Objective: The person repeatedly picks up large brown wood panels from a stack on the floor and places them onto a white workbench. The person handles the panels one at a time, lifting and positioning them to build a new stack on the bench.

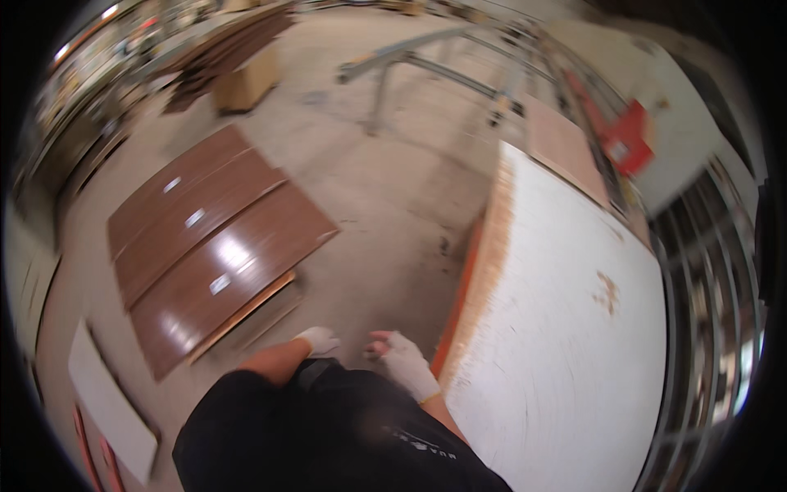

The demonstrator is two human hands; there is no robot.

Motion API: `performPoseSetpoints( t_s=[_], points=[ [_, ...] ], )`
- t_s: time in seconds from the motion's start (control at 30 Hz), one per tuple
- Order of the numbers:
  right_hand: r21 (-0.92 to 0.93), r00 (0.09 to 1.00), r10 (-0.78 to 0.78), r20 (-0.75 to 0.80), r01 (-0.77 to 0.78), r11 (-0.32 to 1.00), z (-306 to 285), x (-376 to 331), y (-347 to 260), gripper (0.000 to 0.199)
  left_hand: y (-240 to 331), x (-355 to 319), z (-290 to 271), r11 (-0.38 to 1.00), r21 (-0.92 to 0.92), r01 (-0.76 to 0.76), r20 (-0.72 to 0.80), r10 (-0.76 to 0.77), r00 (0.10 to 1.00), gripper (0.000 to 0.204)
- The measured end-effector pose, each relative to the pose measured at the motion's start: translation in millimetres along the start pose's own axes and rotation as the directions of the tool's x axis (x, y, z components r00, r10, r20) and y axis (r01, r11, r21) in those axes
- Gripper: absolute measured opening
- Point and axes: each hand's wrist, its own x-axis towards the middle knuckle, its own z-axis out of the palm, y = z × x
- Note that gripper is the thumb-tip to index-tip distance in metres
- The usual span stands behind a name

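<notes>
My left hand (320,340), in a white glove, hangs in front of my dark shirt near the stacked brown panels. Blur hides how its fingers are set, and I see nothing in it. On the other side, my right hand (403,358) wears a white glove that leaves the fingertips bare. Its fingers are loosely bent and apart, holding nothing visible. Close to its right lies a large white board (566,328) with a worn, tan edge. The glossy brown panels (238,254) rest low on the left, with small white labels on them.
Ahead stands a grey metal roller frame (443,70). A red part (628,138) sits beyond the white board, and a metal rack (705,271) runs along the right. Long brown boards (229,49) are stacked far left. A pale panel (111,398) lies at lower left.
</notes>
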Motion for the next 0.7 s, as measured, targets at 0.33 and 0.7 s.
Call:
performPoseSetpoints(
  t_s=[0.33, 0.7],
  points=[
    [-0.101, 0.996, -0.089, 0.014, 0.090, 0.991, 2.7, -0.2, -3.9, 0.037, 11.3, -15.1, -15.0, 0.997, -0.004, 0.075, 0.010, -0.074, 0.997, 0.050],
    [-0.172, 0.993, -0.119, 0.009, 0.119, 0.978, 3.1, -3.3, -6.1, 0.039, 21.7, -24.9, -19.5, 0.997, 0.079, 0.004, 0.054, -0.008, 0.999, 0.042]
  ],
)
